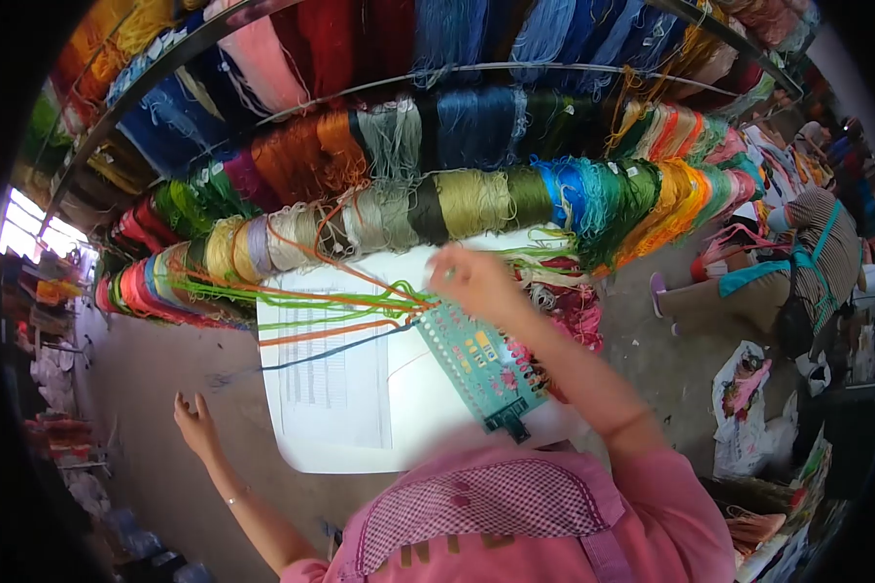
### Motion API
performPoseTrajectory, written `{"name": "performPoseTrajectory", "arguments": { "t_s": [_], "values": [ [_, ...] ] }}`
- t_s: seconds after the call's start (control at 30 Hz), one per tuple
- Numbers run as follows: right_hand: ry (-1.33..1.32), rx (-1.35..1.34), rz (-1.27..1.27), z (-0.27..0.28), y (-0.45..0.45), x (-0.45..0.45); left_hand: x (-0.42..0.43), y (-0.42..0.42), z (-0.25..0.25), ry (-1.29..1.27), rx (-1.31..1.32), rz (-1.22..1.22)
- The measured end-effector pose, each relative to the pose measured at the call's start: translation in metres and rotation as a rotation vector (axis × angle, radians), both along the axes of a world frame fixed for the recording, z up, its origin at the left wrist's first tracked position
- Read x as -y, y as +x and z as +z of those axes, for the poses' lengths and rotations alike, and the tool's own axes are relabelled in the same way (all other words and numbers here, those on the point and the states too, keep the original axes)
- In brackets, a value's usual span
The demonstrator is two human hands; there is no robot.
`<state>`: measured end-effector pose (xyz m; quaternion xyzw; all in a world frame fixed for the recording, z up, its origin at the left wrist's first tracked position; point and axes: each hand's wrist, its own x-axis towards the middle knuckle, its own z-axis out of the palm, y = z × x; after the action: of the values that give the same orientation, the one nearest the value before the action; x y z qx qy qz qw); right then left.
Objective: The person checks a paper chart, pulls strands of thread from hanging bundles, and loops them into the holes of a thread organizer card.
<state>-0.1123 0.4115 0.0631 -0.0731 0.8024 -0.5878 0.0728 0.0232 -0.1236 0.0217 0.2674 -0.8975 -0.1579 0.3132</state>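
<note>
My left hand is held out left of the white board, fingers apart, with nothing in it. Near the top of a teal card is my right hand, fingers curled and blurred; what they hold, if anything, is hidden. The card has rows of holes along its edges, yellow labels and a black clip at its lower end. Green threads, orange threads and a blue thread run leftward from the card's upper left corner. Printed sheets lie under them on the white board.
Thread skeins in many colours hang on bars across the front, with more rows above. On the right a person in a striped top bends over near a white plastic bag on the floor.
</note>
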Motion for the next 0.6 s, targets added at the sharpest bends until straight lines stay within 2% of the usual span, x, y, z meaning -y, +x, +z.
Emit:
{"name": "performPoseTrajectory", "arguments": {
  "t_s": [0.03, 0.1, 0.13, 0.2, 0.37, 0.47, 0.57, 0.6],
  "values": [
    [0.007, -0.217, -0.104, 0.008, -0.027, -0.014, 0.011, 0.004, -0.014, -0.333, -0.023, -0.070],
    [0.055, -0.532, -0.333, 0.007, -0.091, -0.053, -0.010, 0.001, -0.013, 0.354, 0.122, -0.191],
    [0.186, -0.609, -0.477, 0.024, -0.110, -0.063, -0.028, 0.002, -0.008, 0.697, 0.192, -0.245],
    [0.351, -0.690, -0.597, 0.015, -0.163, -0.083, -0.090, -0.007, 0.013, 0.794, 0.258, -0.240],
    [0.507, -0.557, -0.663, -0.007, -0.223, -0.088, -0.164, -0.028, 0.032, 1.010, 0.293, -0.348],
    [0.400, -0.736, -0.637, -0.022, -0.224, -0.094, -0.174, -0.031, 0.040, 1.052, 0.229, -0.382],
    [0.359, -0.718, -0.586, -0.029, -0.210, -0.105, -0.172, -0.031, 0.041, 1.045, 0.222, -0.388],
    [0.130, -0.588, -0.518, -0.032, -0.209, -0.108, -0.172, -0.031, 0.041, 1.060, 0.220, -0.386]
  ]
}}
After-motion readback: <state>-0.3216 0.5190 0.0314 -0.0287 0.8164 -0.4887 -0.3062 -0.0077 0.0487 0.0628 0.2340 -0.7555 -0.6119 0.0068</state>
